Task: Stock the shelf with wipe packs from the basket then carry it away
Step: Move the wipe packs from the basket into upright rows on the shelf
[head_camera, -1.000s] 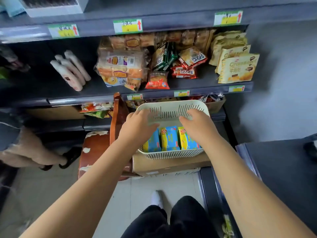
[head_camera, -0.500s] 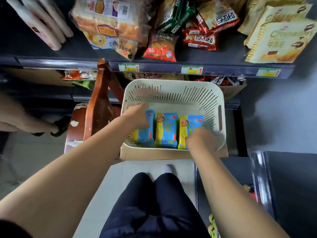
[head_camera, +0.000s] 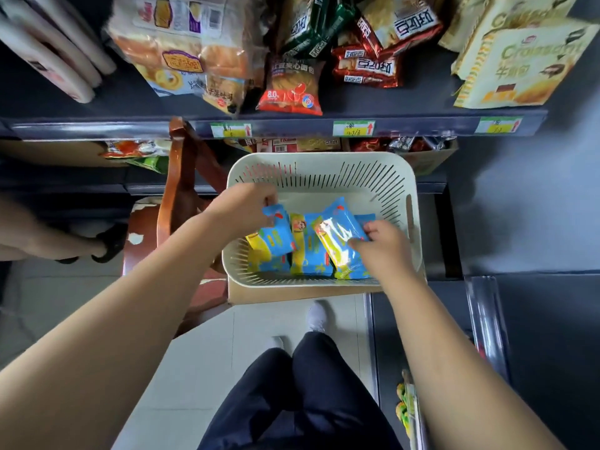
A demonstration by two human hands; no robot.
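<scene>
shelf (head_camera: 292,128) stocked with snack bags (head_camera: 292,86) | cream slotted basket (head_camera: 324,164) below it, on cardboard box (head_camera: 292,294) | left hand (head_camera: 243,209): fingers pinch top corner of left wipe pack (head_camera: 274,237) | right hand (head_camera: 386,250): fingers curled round tilted right wipe pack (head_camera: 337,232) | other packs (head_camera: 308,263) lie in basket

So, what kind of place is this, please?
Most likely a small grocery or convenience shop. A dark shelf carries bagged bread and snacks, paper price labels sit along its front edge, and a basket of wipe packs stands lower down, ready for stocking.
</scene>
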